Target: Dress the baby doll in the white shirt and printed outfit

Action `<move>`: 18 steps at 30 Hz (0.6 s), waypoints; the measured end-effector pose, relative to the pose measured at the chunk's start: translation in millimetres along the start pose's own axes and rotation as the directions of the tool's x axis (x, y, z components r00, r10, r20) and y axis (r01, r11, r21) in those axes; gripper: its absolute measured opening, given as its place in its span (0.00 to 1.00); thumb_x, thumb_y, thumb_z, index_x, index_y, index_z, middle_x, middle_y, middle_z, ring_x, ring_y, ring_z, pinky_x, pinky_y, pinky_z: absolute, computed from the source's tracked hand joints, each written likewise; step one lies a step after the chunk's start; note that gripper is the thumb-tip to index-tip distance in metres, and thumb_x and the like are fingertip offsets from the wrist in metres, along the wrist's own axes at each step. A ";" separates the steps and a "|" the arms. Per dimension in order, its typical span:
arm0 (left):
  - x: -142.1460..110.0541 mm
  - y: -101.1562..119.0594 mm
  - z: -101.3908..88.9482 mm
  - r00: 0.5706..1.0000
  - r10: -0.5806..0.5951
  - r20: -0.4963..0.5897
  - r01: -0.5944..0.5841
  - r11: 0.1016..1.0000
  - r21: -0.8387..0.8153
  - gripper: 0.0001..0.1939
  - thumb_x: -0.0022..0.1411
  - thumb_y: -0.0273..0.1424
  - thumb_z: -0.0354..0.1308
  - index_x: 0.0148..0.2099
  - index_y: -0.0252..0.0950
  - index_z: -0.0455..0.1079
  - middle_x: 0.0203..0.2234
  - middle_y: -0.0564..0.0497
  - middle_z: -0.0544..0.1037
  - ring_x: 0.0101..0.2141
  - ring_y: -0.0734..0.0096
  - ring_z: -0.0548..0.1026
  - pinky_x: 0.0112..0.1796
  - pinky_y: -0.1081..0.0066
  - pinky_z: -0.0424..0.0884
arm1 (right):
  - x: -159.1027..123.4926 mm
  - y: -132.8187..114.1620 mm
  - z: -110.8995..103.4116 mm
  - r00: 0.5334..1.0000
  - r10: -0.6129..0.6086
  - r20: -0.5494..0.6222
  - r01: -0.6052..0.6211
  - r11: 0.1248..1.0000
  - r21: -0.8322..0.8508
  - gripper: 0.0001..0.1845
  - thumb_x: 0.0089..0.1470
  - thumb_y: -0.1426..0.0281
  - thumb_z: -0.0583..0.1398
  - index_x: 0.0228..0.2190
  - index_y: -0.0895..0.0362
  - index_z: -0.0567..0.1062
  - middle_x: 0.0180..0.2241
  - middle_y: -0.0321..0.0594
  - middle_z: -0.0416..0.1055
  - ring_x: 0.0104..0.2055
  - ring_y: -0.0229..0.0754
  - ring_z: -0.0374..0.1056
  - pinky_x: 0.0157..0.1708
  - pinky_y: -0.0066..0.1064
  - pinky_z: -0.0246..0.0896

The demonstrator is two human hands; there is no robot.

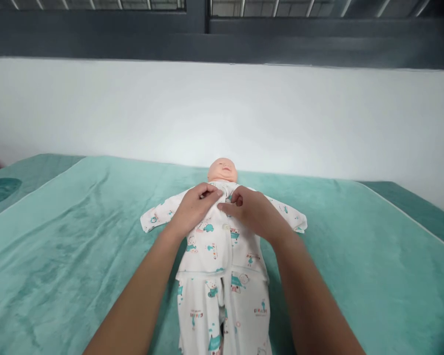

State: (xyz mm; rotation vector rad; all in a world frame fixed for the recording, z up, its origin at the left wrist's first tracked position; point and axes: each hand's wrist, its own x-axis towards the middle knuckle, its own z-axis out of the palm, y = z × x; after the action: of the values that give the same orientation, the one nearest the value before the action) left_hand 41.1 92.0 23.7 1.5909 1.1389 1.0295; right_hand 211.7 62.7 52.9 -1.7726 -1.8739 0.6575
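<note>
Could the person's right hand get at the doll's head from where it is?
Probably yes: the right hand is at the chest of the shirt, just below the doll's head, and the left hand lies off to the side, so nothing visible blocks the way.

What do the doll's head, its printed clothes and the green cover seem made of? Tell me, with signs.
Doll's head: probably plastic or vinyl, smooth and molded-looking. Printed clothes: likely matte cotton-like knit, from the soft folds; exact fiber unclear. Green cover: seemingly short-pile plush, given its brushed, darker streaks.
</note>
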 end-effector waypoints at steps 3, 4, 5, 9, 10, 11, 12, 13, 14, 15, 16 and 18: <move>-10.8 -2.0 -0.8 0.999 0.048 0.003 -0.048 0.999 0.020 0.11 0.61 0.40 0.59 0.39 0.38 0.73 0.31 0.54 0.71 0.31 0.72 0.67 0.31 0.73 0.61 | -10.0 -10.0 8.9 1.000 0.015 -0.026 -0.019 0.986 -0.164 0.18 0.53 0.53 0.58 0.28 0.53 0.59 0.25 0.33 0.65 0.25 0.38 0.57 0.24 0.31 0.47; -12.3 -3.4 -1.2 0.998 0.065 -0.001 -0.065 0.997 0.028 0.10 0.60 0.40 0.59 0.39 0.38 0.73 0.31 0.54 0.71 0.31 0.72 0.66 0.32 0.72 0.61 | -12.3 -11.0 10.6 1.000 0.005 -0.019 -0.008 0.984 -0.180 0.18 0.53 0.54 0.58 0.30 0.53 0.59 0.26 0.33 0.65 0.25 0.38 0.57 0.24 0.31 0.47; -13.1 -4.8 -1.8 0.997 0.075 0.000 -0.075 0.996 0.037 0.10 0.60 0.39 0.60 0.38 0.38 0.73 0.31 0.54 0.71 0.31 0.72 0.66 0.32 0.72 0.61 | -14.1 -10.8 11.5 1.000 -0.011 -0.005 0.010 0.984 -0.178 0.18 0.52 0.55 0.59 0.31 0.53 0.59 0.27 0.33 0.65 0.25 0.38 0.57 0.24 0.30 0.47; -12.3 -8.3 -5.4 0.996 0.078 0.050 -0.080 0.996 0.047 0.09 0.61 0.39 0.59 0.40 0.39 0.72 0.29 0.54 0.68 0.29 0.72 0.65 0.33 0.71 0.62 | -18.5 -7.2 9.2 0.996 -0.068 0.051 0.073 0.992 -0.107 0.15 0.50 0.60 0.60 0.33 0.52 0.60 0.32 0.33 0.67 0.28 0.38 0.59 0.25 0.29 0.51; -12.0 -8.4 -6.1 0.994 0.096 0.061 -0.099 0.994 0.049 0.10 0.61 0.39 0.60 0.41 0.40 0.72 0.30 0.54 0.68 0.30 0.72 0.65 0.34 0.71 0.63 | -19.6 -7.9 8.8 0.997 -0.067 0.049 0.072 0.991 -0.116 0.14 0.50 0.61 0.59 0.33 0.52 0.60 0.32 0.33 0.67 0.28 0.38 0.60 0.25 0.29 0.50; -11.8 -8.3 -6.7 0.990 0.124 0.070 -0.128 0.990 0.054 0.10 0.61 0.39 0.60 0.42 0.40 0.73 0.32 0.54 0.69 0.31 0.71 0.66 0.35 0.71 0.63 | -20.9 -9.6 9.0 0.998 -0.057 0.040 0.062 0.988 -0.142 0.12 0.50 0.63 0.59 0.32 0.52 0.60 0.31 0.33 0.67 0.28 0.38 0.60 0.25 0.29 0.49; -11.7 -8.1 -7.1 0.984 0.156 0.080 -0.162 0.985 0.062 0.09 0.60 0.38 0.61 0.42 0.41 0.73 0.34 0.53 0.70 0.34 0.70 0.68 0.37 0.70 0.63 | -22.1 -12.1 9.8 0.999 -0.041 0.026 0.045 0.982 -0.183 0.10 0.50 0.65 0.57 0.31 0.53 0.59 0.29 0.32 0.67 0.27 0.38 0.59 0.24 0.30 0.48; -11.8 -7.8 -7.3 0.978 0.186 0.089 -0.193 0.979 0.072 0.08 0.60 0.37 0.61 0.41 0.41 0.74 0.36 0.52 0.71 0.36 0.69 0.68 0.38 0.70 0.63 | -23.3 -15.0 11.0 1.000 -0.025 0.011 0.027 0.974 -0.223 0.08 0.51 0.67 0.56 0.30 0.53 0.58 0.26 0.32 0.66 0.25 0.38 0.58 0.24 0.30 0.46; -12.0 -7.5 -7.5 0.973 0.206 0.099 -0.214 0.973 0.081 0.06 0.60 0.35 0.61 0.39 0.40 0.74 0.37 0.52 0.71 0.38 0.68 0.69 0.39 0.70 0.63 | -24.2 -17.7 12.3 1.000 -0.010 0.002 0.010 0.967 -0.254 0.07 0.52 0.69 0.55 0.29 0.53 0.58 0.24 0.32 0.65 0.24 0.38 0.57 0.23 0.30 0.44; -12.3 -7.1 -7.6 0.971 0.213 0.109 -0.223 0.971 0.087 0.04 0.60 0.34 0.60 0.37 0.40 0.74 0.37 0.52 0.71 0.38 0.69 0.69 0.39 0.70 0.63 | -24.6 -19.6 13.3 1.000 -0.001 0.000 0.001 0.964 -0.267 0.06 0.52 0.70 0.54 0.29 0.53 0.58 0.22 0.31 0.64 0.23 0.38 0.56 0.22 0.31 0.43; -12.8 -6.9 -7.8 0.972 0.204 0.112 -0.214 0.973 0.086 0.03 0.61 0.33 0.60 0.35 0.40 0.74 0.37 0.52 0.71 0.37 0.69 0.68 0.38 0.71 0.63 | -24.4 -20.2 13.6 1.000 -0.003 0.005 0.005 0.966 -0.258 0.05 0.52 0.71 0.53 0.29 0.53 0.58 0.21 0.31 0.63 0.22 0.37 0.55 0.22 0.31 0.43; -14.1 -6.5 -8.2 0.983 0.148 0.107 -0.154 0.987 0.052 0.04 0.62 0.33 0.58 0.35 0.39 0.72 0.34 0.53 0.70 0.32 0.72 0.66 0.34 0.72 0.62 | -22.0 -16.8 11.5 0.999 -0.034 0.039 0.040 0.984 -0.172 0.03 0.53 0.71 0.52 0.29 0.53 0.59 0.22 0.30 0.63 0.23 0.37 0.55 0.22 0.30 0.44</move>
State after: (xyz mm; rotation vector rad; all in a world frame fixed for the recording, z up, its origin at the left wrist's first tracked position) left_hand 28.7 81.1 17.8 1.7798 0.9999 1.0057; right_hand 192.6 39.6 54.4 -1.8377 -2.0375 0.5304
